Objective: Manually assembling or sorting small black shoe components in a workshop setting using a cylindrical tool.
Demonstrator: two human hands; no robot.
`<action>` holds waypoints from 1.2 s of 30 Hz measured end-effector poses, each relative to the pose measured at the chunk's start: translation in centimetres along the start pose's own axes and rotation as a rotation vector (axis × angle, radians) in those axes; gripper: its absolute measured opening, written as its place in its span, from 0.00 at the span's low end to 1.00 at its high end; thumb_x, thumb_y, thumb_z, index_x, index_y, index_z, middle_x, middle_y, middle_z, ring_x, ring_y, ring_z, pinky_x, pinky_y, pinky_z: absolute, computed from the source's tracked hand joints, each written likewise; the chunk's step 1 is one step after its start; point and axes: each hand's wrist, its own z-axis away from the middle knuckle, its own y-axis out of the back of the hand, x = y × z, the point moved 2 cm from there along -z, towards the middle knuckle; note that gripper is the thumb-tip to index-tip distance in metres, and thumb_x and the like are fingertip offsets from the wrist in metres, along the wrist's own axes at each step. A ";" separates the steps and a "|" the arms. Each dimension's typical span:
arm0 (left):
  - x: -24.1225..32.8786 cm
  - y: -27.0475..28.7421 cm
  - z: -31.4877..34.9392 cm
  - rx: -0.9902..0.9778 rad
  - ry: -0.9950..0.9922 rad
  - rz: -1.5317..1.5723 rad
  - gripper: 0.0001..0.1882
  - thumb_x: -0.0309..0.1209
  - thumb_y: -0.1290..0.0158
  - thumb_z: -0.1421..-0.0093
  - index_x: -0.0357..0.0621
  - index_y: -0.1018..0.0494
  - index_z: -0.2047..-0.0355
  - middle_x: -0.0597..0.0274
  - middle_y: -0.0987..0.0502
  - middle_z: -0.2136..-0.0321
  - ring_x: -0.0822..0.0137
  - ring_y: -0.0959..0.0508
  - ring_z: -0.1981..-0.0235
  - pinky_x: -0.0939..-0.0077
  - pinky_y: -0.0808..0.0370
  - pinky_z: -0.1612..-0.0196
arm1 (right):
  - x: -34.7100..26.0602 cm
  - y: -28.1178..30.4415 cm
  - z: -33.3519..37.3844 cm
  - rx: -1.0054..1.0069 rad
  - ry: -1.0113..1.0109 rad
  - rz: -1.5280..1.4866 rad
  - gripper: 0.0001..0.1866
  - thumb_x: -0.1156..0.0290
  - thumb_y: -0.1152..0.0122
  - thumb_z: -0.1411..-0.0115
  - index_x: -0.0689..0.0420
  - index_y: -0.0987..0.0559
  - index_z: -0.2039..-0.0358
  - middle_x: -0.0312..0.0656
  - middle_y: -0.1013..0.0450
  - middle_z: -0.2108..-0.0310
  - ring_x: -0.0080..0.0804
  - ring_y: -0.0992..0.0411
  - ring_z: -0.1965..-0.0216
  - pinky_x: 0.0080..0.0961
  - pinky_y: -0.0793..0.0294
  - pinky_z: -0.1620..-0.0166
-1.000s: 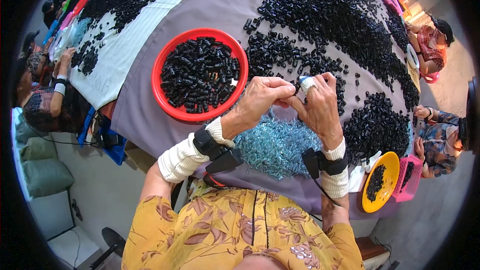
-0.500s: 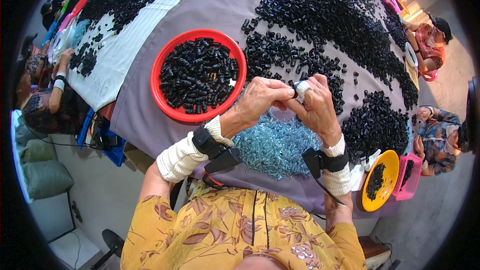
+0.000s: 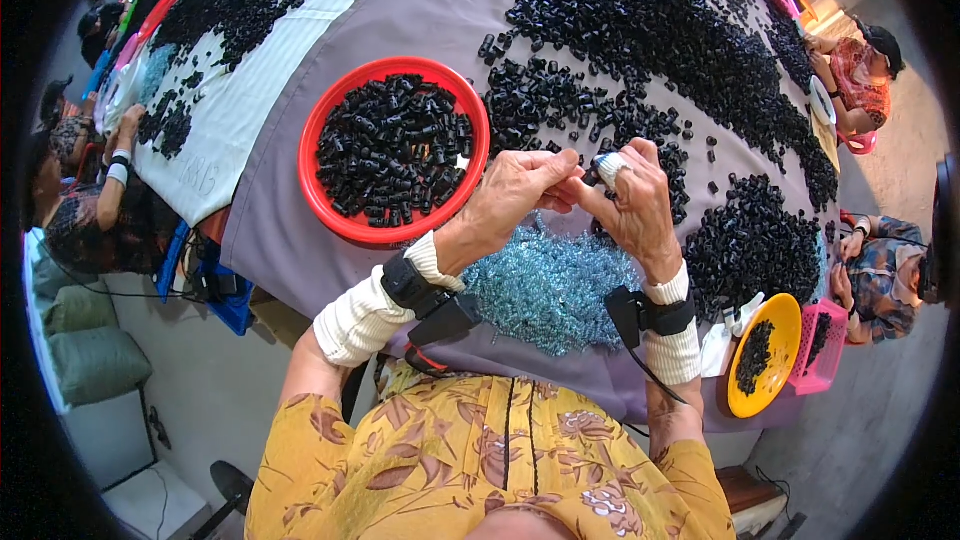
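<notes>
My left hand is closed, thumb and fingertips pinched together; whatever sits between them is too small or hidden to make out. Close beside it, my right hand has its thumb reaching to the left fingertips and its other fingers curled, with a white wrap on one finger. What it grips is hidden. Under both hands lies a heap of small shiny light-blue pieces. To the left stands a red round basin holding short black cylindrical parts. Loose black parts lie heaped at the right.
A large spread of black pieces covers the far grey cloth. At the near right are a yellow plate and a pink basket, each with black bits. People sit along the left and right sides. White sacks or cloths lie by the plate.
A black piece that showed between my fingertips is out of sight now. My hands have shifted slightly, and the left fingers have drawn a little away from the wrapped right finger.
</notes>
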 end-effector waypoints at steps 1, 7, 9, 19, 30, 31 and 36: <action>0.0 -0.1 0.0 0.001 0.002 0.000 0.18 0.41 0.52 0.36 0.36 0.25 0.63 0.61 0.22 0.70 0.73 0.23 0.69 0.77 0.25 0.62 | -0.1 0.0 -0.1 -0.001 -0.001 -0.002 0.18 0.62 0.34 0.51 0.57 0.32 0.83 0.39 0.37 0.84 0.36 0.37 0.79 0.33 0.38 0.63; -0.2 0.4 0.0 -0.042 -0.034 -0.062 0.13 0.35 0.50 0.37 0.36 0.25 0.62 0.61 0.22 0.69 0.72 0.22 0.68 0.79 0.24 0.63 | -0.1 0.2 -0.9 -0.094 -0.030 -0.002 0.19 0.56 0.34 0.52 0.59 0.29 0.80 0.41 0.34 0.82 0.39 0.34 0.75 0.34 0.37 0.61; 0.8 1.4 0.6 0.123 -0.103 0.010 0.13 0.33 0.49 0.38 0.35 0.25 0.62 0.61 0.22 0.69 0.73 0.22 0.69 0.79 0.24 0.64 | 1.4 0.6 -0.2 -0.100 -0.080 0.068 0.19 0.57 0.33 0.53 0.59 0.28 0.80 0.42 0.34 0.82 0.39 0.34 0.75 0.33 0.38 0.63; 2.3 11.3 4.9 0.681 -0.187 0.081 0.20 0.45 0.50 0.38 0.38 0.25 0.66 0.62 0.23 0.74 0.71 0.23 0.74 0.78 0.24 0.70 | 2.9 0.9 6.4 -0.361 -0.129 0.258 0.14 0.69 0.29 0.63 0.60 0.22 0.74 0.39 0.30 0.65 0.37 0.36 0.56 0.35 0.38 0.52; 1.8 8.1 4.3 0.461 -0.149 0.054 0.13 0.38 0.48 0.38 0.39 0.25 0.68 0.63 0.23 0.74 0.74 0.24 0.75 0.81 0.25 0.71 | 5.0 -2.1 4.6 -0.272 -0.148 0.266 0.11 0.67 0.33 0.57 0.58 0.23 0.75 0.39 0.32 0.70 0.36 0.35 0.63 0.33 0.38 0.58; 1.7 7.8 4.1 0.416 -0.146 0.037 0.13 0.37 0.50 0.37 0.39 0.25 0.66 0.63 0.23 0.73 0.73 0.24 0.75 0.80 0.25 0.70 | 5.0 -1.7 4.4 -0.217 -0.139 0.260 0.10 0.68 0.34 0.55 0.59 0.23 0.76 0.40 0.32 0.71 0.36 0.35 0.64 0.32 0.38 0.59; 1.5 6.5 3.0 0.358 -0.129 0.025 0.10 0.34 0.50 0.37 0.39 0.25 0.65 0.64 0.23 0.72 0.75 0.24 0.74 0.82 0.25 0.68 | 3.6 -2.5 3.3 -0.279 -0.134 0.163 0.08 0.71 0.35 0.55 0.60 0.23 0.76 0.40 0.31 0.71 0.36 0.35 0.64 0.32 0.38 0.59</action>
